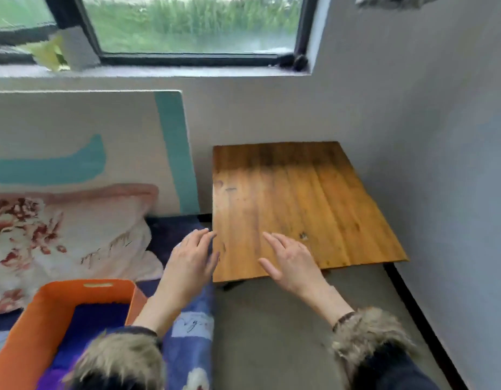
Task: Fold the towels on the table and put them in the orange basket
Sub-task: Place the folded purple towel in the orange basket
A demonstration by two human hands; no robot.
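A small wooden table [294,192] stands in the corner with no towel visible on its top. My left hand [190,260] hovers at the table's left front edge, fingers spread and holding nothing. My right hand [291,263] is over the table's front part, fingers apart, holding nothing. The orange basket [46,313] sits at the lower left on the bed, with dark blue and purple cloth [97,319] inside it. Both wrists wear fur-trimmed cuffs.
A floral pillow [66,243] lies on the bed behind the basket, against a white and teal board [103,142]. A patterned blue blanket [193,333] runs between basket and grey floor [272,333]. Walls close in behind and right of the table; a window is above.
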